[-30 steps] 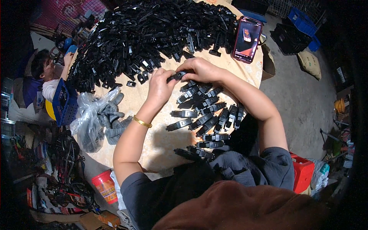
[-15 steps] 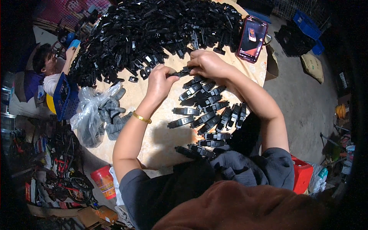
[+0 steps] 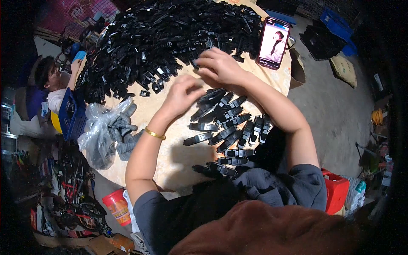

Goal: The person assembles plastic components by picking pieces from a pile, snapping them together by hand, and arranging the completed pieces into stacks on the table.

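A large heap of black plastic parts (image 3: 161, 38) covers the far half of a round wooden table (image 3: 170, 157). My right hand (image 3: 221, 68) is at the heap's near edge, fingertips pinched on one small black part (image 3: 194, 63). My left hand (image 3: 180, 95) hovers a little nearer to me with its fingers loosely bent, and nothing shows in it. Just below both hands, several longer black pieces (image 3: 229, 127) lie side by side in rows.
A phone with a lit screen (image 3: 273, 42) lies at the table's far right. A clear bag of grey parts (image 3: 106, 131) sits at the left edge. Another person (image 3: 51, 80) is beside a blue crate (image 3: 70, 114). On the floor stand a red bucket (image 3: 117, 206) and a red box (image 3: 335, 191).
Both hands earlier held one black piece together above the rows. They have since parted: the right hand moved up to the heap, and the left hand now shows nothing in it.
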Demonstrator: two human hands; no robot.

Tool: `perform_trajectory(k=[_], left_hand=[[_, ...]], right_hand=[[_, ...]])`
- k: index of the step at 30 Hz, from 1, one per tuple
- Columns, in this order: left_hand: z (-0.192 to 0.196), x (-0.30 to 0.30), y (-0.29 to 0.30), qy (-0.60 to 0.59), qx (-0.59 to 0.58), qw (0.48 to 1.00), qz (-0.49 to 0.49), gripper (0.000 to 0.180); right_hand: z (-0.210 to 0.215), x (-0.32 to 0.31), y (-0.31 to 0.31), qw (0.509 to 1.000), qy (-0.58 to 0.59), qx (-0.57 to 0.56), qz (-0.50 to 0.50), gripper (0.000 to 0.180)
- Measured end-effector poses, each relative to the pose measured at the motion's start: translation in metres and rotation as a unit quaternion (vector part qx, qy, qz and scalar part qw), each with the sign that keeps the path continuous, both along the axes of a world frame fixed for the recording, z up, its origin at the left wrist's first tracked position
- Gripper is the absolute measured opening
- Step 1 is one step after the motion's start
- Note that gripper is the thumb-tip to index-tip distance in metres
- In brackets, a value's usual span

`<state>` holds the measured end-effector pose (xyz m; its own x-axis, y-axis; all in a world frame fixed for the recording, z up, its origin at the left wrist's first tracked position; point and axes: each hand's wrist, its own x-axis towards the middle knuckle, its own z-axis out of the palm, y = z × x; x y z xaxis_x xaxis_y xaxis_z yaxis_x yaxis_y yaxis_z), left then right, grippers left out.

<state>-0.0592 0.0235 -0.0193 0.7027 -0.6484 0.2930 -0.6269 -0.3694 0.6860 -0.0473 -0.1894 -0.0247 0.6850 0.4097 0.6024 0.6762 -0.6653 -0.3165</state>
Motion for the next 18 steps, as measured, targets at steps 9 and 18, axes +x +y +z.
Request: perform_trajectory(k=[9,18], left_hand=[[-0.012,0.039,0.03,-0.258,0.209,0.913,0.236,0.057],[-0.009,0.016,0.017,-0.28,0.165,0.925,0.197,0.034]], right_hand=[[-0.014,0.013,0.012,0.992,-0.031,-0.106,-0.063,0.029],[-0.013,0.015,0.012,0.996,-0.046,-0.049,-0.05,0.029]])
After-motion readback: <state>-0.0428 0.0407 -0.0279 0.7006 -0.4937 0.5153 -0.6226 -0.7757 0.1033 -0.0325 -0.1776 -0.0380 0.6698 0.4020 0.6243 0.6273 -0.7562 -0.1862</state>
